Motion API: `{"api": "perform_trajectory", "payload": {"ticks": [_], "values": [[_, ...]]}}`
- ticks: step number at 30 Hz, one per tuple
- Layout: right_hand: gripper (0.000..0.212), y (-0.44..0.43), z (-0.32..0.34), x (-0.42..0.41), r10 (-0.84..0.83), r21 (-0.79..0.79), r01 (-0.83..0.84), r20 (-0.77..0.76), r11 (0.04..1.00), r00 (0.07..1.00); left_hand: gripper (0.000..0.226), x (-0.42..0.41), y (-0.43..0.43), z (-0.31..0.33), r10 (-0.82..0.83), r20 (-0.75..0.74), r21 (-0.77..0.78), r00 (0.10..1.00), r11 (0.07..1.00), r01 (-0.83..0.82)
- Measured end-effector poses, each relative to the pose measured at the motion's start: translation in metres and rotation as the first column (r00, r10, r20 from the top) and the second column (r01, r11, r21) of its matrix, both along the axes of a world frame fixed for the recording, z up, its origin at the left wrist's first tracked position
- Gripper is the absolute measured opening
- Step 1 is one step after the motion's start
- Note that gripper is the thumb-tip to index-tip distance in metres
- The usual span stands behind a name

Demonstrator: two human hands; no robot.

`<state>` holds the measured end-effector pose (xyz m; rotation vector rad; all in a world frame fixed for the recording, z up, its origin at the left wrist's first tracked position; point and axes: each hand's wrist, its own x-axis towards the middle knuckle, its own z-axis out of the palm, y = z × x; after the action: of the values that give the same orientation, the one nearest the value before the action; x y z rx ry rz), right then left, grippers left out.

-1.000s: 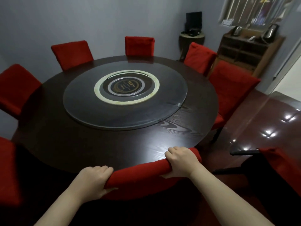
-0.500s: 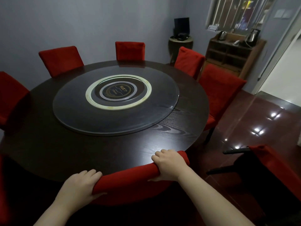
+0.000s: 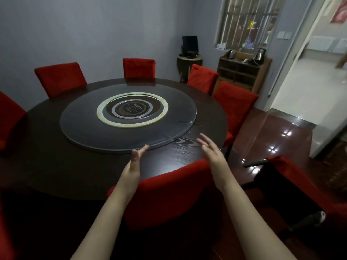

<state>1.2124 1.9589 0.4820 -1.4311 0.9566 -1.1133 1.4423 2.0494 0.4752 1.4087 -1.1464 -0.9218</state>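
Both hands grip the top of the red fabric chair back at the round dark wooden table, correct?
No grip. Head view shows the left hand and right hand open, fingers straight, off the red fabric chair back at the round dark wooden table.

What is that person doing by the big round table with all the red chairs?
A person is behind the nearest red fabric-covered chair, which is tucked in against the dark round wooden table. The left hand and right hand are both open with fingers straight, held out over the table's near edge and holding nothing. More red chairs ring the table, and a round glass turntable sits in its middle.
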Motion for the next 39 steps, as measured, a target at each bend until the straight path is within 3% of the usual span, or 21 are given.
{"api": "perform_trajectory", "payload": {"ticks": [7,10,15,18,20,29,34,39], "values": [[0.043,0.045,0.018,-0.060,-0.242,-0.050,0.259,0.223,0.965,0.944,0.100,-0.087,-0.006,0.048,-0.238,-0.051,-0.223,0.970,0.949,0.221],[0.047,0.055,0.019,-0.108,-0.365,-0.029,0.381,0.225,0.924,0.903,0.102,-0.137,-0.020,0.053,-0.328,-0.062,-0.265,0.943,0.916,0.302],[0.052,0.074,0.015,-0.219,-0.575,0.002,0.587,0.201,0.809,0.793,0.073,-0.249,-0.051,0.046,-0.480,-0.143,-0.244,0.865,0.864,0.440],[0.051,0.088,0.011,-0.276,-0.659,0.016,0.668,0.175,0.744,0.731,0.092,-0.308,-0.063,0.042,-0.564,-0.113,-0.247,0.818,0.813,0.527],[0.054,0.096,0.010,-0.325,-0.714,0.024,0.722,0.173,0.692,0.678,0.083,-0.360,-0.070,0.040,-0.627,-0.101,-0.237,0.772,0.769,0.593],[0.052,0.098,0.006,-0.475,-0.783,-0.008,0.798,0.182,0.603,0.594,0.070,-0.526,-0.094,0.039,-0.731,-0.086,-0.212,0.677,0.677,0.704],[0.051,0.069,0.004,-0.517,-0.792,0.008,0.805,0.184,0.593,0.581,0.079,-0.581,-0.125,0.036,-0.776,-0.167,-0.205,0.608,0.631,0.748],[0.059,0.019,0.000,-0.546,-0.797,0.019,0.805,0.156,0.593,0.583,0.063,-0.618,-0.178,0.023,-0.786,-0.146,-0.198,0.600,0.618,0.761]]}}
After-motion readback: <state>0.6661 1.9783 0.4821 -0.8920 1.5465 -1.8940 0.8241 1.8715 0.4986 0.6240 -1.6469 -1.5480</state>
